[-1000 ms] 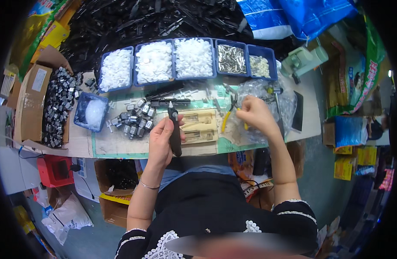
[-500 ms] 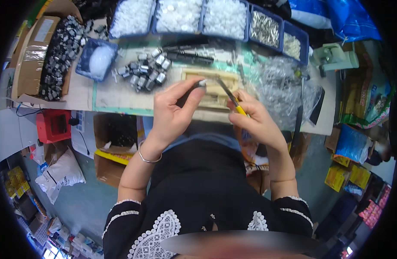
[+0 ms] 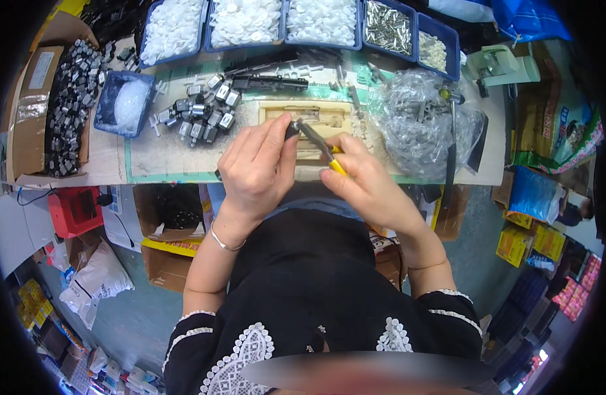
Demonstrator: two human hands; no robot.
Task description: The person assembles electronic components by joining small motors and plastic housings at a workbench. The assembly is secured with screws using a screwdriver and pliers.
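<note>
My left hand [image 3: 260, 164] is closed on a small dark part [image 3: 291, 129] at its fingertips, held over the table's near edge. My right hand [image 3: 365, 181] grips yellow-handled pliers [image 3: 319, 143], whose metal jaws touch that dark part. Both hands hover in front of a wooden jig block [image 3: 311, 118] on the green mat [image 3: 164, 155]. A cluster of small grey metal pieces [image 3: 201, 115] lies left of the jig.
Blue bins of white parts [image 3: 247, 20] and metal pins [image 3: 388, 26] line the table's back. A blue tray [image 3: 122, 102] and a cardboard box of dark parts [image 3: 66, 105] sit left. A crumpled clear plastic bag [image 3: 418, 125] lies right. Boxes stand under the table.
Both hands came together near my body; the right hand left the plastic bag and now holds pliers against the part in my left hand. The view tilted down.
</note>
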